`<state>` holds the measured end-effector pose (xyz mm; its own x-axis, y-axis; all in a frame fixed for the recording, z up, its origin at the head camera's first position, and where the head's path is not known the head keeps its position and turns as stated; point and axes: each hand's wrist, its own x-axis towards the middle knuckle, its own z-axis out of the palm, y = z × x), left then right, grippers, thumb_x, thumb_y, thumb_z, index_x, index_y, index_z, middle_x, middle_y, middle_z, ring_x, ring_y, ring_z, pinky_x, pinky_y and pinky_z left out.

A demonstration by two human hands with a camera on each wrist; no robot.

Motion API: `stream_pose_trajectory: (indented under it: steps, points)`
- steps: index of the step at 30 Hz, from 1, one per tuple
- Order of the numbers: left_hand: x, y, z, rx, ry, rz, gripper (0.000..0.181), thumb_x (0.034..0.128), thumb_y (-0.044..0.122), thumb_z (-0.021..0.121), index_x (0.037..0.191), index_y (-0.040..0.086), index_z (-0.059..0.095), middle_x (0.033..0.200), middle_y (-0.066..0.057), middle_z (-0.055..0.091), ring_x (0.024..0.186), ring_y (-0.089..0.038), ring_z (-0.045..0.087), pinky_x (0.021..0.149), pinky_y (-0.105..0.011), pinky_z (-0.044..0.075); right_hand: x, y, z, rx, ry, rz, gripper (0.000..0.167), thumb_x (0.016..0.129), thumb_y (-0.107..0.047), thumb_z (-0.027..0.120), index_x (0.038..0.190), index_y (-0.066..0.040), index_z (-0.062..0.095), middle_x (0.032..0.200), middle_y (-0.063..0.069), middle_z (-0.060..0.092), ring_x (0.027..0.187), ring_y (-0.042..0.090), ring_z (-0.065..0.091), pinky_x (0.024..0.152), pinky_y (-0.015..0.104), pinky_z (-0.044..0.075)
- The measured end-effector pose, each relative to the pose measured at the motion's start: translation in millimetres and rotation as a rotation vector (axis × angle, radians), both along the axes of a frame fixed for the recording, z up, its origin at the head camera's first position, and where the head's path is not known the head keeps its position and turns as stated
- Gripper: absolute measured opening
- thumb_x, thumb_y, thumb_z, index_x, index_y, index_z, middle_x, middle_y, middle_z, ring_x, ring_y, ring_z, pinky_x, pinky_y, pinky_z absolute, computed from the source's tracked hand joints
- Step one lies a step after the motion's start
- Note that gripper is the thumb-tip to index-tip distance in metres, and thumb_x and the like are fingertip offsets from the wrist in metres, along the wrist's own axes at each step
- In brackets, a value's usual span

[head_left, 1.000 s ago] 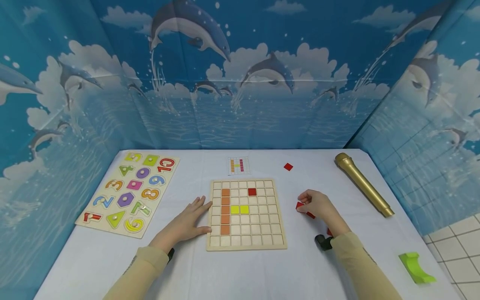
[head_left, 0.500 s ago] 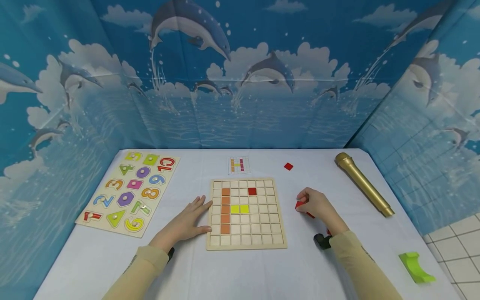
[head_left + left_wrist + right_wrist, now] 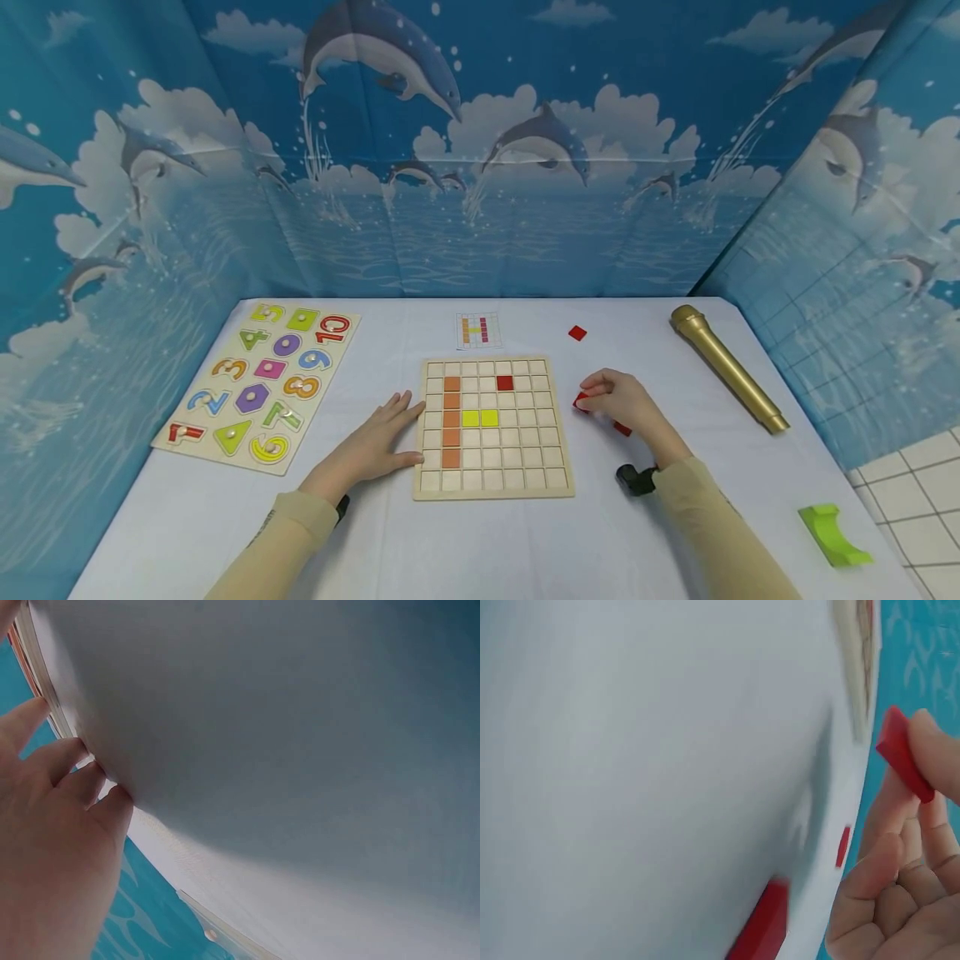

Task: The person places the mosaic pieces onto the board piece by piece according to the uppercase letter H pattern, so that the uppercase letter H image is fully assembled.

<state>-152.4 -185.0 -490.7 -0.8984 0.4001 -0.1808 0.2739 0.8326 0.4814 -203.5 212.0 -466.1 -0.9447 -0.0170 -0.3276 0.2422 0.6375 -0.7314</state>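
Right fingers pinch red tile, thickness plain in wrist view; left fingers spread; yellow tiles, head view only.

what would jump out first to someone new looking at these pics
Most likely the dolphin-printed curtain behind the white table. Near the table's middle, a wooden grid board carries orange, yellow and red tiles, with the left hand at its left edge. Right of it, the right hand pinches a red tile.

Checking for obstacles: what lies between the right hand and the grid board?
The red tile it pinches, then bare white cloth, in the head view.
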Motion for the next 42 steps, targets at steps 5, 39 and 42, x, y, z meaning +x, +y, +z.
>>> stream_pose_trajectory:
  steps: [5, 39, 42]
  points:
    - [0.9, -0.2, 1.8, -0.008, 0.004, 0.008, 0.084, 0.0834, 0.047, 0.074, 0.152, 0.014, 0.039, 0.163, -0.016, 0.023, 0.152, -0.035, 0.017, 0.124, -0.051, 0.021, -3.9, -17, 1.4, -0.172, -0.027, -0.044, 0.034, 0.086, -0.021, 0.077, 0.113, -0.003, 0.064, 0.089, -0.001, 0.072, 0.082, 0.016, 0.061, 0.072, 0.027, 0.049]
    - [1.4, -0.3, 1.3, 0.007, 0.004, 0.001, 0.083, 0.0845, 0.044, 0.074, 0.152, 0.012, 0.038, 0.163, -0.017, 0.023, 0.152, -0.036, 0.016, 0.124, -0.052, 0.021, -18.3, -101, -0.7, 0.018, 0.058, 0.149, 0.005, 0.087, -0.013, 0.074, 0.092, -0.012, 0.074, 0.093, 0.003, 0.069, 0.084, 0.018, 0.057, 0.073, 0.028, 0.048]
    - [0.9, -0.5, -0.5, 0.005, 0.012, -0.005, 0.084, 0.0842, 0.044, 0.075, 0.152, 0.012, 0.038, 0.163, -0.017, 0.023, 0.152, -0.037, 0.016, 0.124, -0.052, 0.021, -17.6, -103, -1.6, 0.044, 0.086, 0.165, 0.005, 0.087, -0.012, 0.074, 0.091, -0.012, 0.075, 0.092, 0.003, 0.069, 0.084, 0.018, 0.057, 0.075, 0.029, 0.05]
